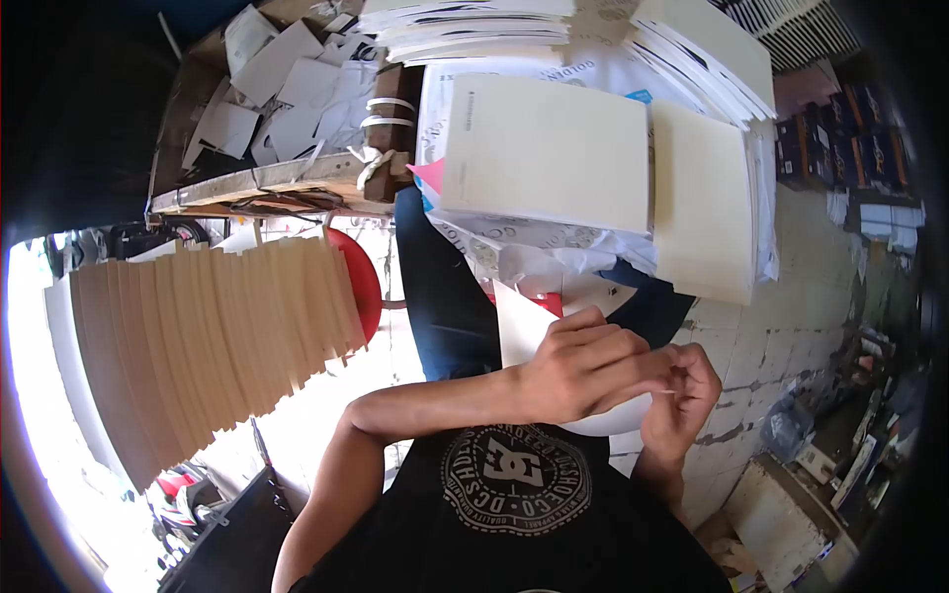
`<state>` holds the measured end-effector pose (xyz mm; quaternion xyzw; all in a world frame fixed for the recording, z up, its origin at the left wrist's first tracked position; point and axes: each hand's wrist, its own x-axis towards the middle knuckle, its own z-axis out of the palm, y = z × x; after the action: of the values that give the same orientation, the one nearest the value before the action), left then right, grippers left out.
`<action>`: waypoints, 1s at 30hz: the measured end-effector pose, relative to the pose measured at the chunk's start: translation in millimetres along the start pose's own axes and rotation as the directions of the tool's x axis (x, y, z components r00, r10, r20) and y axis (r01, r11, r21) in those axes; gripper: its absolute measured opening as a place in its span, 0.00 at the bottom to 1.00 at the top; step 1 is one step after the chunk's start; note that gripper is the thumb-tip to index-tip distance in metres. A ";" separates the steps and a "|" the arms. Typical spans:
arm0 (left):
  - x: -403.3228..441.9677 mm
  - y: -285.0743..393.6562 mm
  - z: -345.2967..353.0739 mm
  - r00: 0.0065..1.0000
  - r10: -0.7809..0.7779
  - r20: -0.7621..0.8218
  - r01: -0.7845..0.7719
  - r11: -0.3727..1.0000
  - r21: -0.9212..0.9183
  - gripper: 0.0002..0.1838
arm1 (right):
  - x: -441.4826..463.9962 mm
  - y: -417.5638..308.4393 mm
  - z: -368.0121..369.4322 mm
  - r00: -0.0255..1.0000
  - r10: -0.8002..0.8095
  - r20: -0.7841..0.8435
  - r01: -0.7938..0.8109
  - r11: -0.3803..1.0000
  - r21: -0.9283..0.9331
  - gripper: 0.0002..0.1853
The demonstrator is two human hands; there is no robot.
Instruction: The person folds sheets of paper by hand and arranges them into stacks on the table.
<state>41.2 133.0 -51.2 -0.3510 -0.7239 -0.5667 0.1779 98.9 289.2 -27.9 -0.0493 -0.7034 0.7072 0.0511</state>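
Observation:
In front of my chest, a bent sheet of white paper (520,324) is held between my two hands. My left hand (588,368) lies across it with the fingers curled in towards the right. Opposite it, my right hand (684,393) pinches, thumb against fingers, where the fingertips of both hands meet. A thin white edge shows at that pinch. The lower part of the sheet curves below my hands, and my fingers hide its middle. Just beyond lies a cream sheet (549,148) on top of a wrapped pile.
To the left, a long row of brown boards (217,341) rests by a red stool (356,282). A wooden bin (287,183) holds paper scraps. Paper stacks (470,30) stand at the back, with more cream sheets (702,203) on the right. Dark boxes (840,138) sit far right.

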 end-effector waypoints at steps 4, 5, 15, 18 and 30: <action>12.1 -6.3 -9.6 0.965 0.059 -0.254 -0.071 0.997 -0.039 0.12 | 7.7 -15.8 10.0 0.997 0.081 -0.010 -0.081 0.991 -0.104 0.07; 11.6 -11.1 -18.8 0.975 0.070 -0.209 -0.063 0.997 0.041 0.10 | 10.0 -20.5 4.1 1.000 -0.001 -0.023 -0.005 0.969 -0.248 0.07; -31.0 -207.3 -246.3 0.647 0.111 -0.755 0.689 0.341 0.640 0.12 | 24.7 -91.0 -196.3 0.830 -0.535 -0.158 0.458 0.815 -0.357 0.21; -5.8 -152.7 -217.2 0.501 -0.227 -0.835 0.655 0.731 0.194 0.21 | 39.6 -89.8 -149.7 0.674 -0.686 -0.272 0.679 0.721 -0.137 0.27; 34.6 -82.2 -140.8 0.692 -0.581 -0.429 0.574 0.803 -0.163 0.11 | 161.4 14.7 11.0 0.935 -0.339 0.102 0.354 0.898 -0.261 0.10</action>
<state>-60.7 1.3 -44.3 0.0367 -0.7294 -0.6656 0.1536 -62.4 301.1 -42.1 0.0893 -0.7933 0.5833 0.1499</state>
